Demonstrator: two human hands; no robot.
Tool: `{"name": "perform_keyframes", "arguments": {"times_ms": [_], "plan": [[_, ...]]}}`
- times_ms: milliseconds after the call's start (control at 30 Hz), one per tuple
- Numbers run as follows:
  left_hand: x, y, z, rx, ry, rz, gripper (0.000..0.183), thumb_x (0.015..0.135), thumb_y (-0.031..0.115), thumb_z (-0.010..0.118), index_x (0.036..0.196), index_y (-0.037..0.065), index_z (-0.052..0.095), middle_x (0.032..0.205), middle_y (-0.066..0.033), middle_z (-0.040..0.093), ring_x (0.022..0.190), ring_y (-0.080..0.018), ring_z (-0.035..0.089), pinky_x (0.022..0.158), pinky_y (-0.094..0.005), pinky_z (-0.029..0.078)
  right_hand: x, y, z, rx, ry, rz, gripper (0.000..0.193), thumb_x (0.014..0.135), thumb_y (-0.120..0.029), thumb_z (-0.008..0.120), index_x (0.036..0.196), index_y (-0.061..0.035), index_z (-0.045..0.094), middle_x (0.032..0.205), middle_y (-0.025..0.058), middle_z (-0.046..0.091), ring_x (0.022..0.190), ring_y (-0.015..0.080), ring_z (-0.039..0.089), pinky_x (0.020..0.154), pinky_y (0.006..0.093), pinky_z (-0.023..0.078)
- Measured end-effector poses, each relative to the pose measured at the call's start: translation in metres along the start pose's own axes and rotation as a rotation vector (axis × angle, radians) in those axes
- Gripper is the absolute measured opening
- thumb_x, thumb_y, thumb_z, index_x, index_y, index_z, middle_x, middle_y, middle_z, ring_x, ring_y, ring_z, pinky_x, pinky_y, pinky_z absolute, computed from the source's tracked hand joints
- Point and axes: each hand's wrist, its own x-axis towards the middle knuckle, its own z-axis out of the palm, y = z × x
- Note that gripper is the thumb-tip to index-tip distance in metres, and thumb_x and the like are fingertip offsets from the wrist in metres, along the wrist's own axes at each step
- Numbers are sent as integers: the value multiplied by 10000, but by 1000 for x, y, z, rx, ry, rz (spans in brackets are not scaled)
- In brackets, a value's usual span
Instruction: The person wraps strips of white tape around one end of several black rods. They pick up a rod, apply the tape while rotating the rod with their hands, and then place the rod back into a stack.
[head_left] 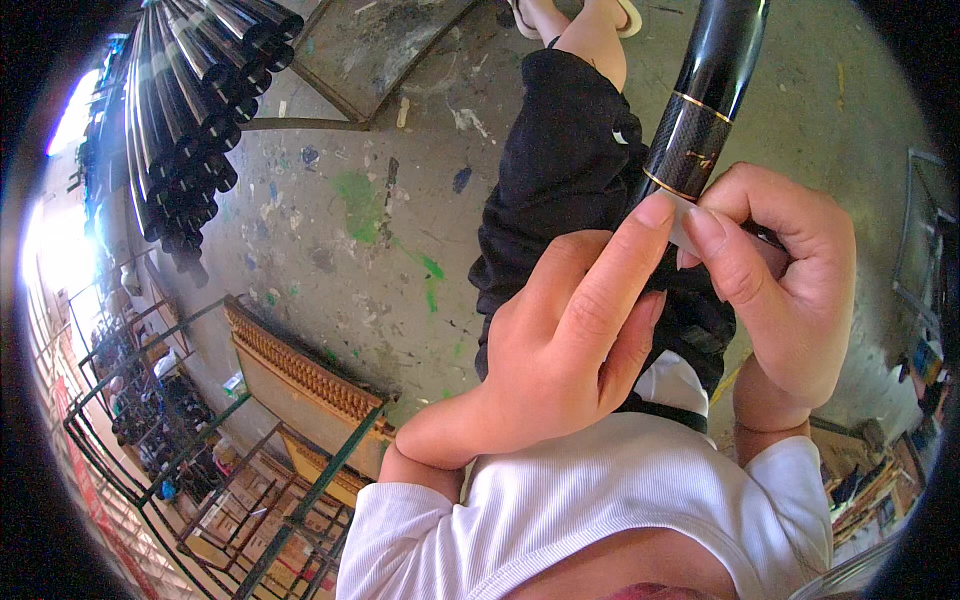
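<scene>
One glossy tube [722,60] looks stiff, slick — I'd take its textured band [688,145]; right grip [800,270] pinches pale strip [684,226] — left grip [560,340], I can't tell.

A glossy black tube [708,85] with gold rings slants out of view; a pale strip [682,232] sits beside its lower ring [668,189].
</scene>
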Motion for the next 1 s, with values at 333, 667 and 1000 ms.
{"name": "perform_keyframes", "arguments": {"times_ms": [333, 667, 1000], "plan": [[0, -1, -2, -22, 1, 43, 477, 746, -40, 616, 1193, -87, 457, 1032, -209, 567, 787, -266, 580, 675, -292, 468, 0, -3, -1, 21, -15, 23, 196, 798, -131, 586, 661, -3, 529, 614, 13, 527, 569, 40, 445, 497, 174, 298], [-11, -4, -8, -42, -99, 32, 531, 800, 37, 597, 1243, -114, 346, 1241, -276, 449, 1136, -304, 488, 950, -336, 375, 1, -3, -1, 10, -32, 3, 193, 789, -118, 591, 652, 1, 526, 615, 18, 536, 571, 43, 447, 499, 176, 300], [-17, 2, -7, -247, 6, -210, 556, 758, 4, 657, 1208, -52, 334, 1092, -158, 502, 994, -205, 533, 860, -294, 416, 8, -4, -5, -62, -97, 30, 213, 753, -180, 645, 712, 11, 560, 654, 23, 548, 608, 65, 473, 542, 186, 342]]}}
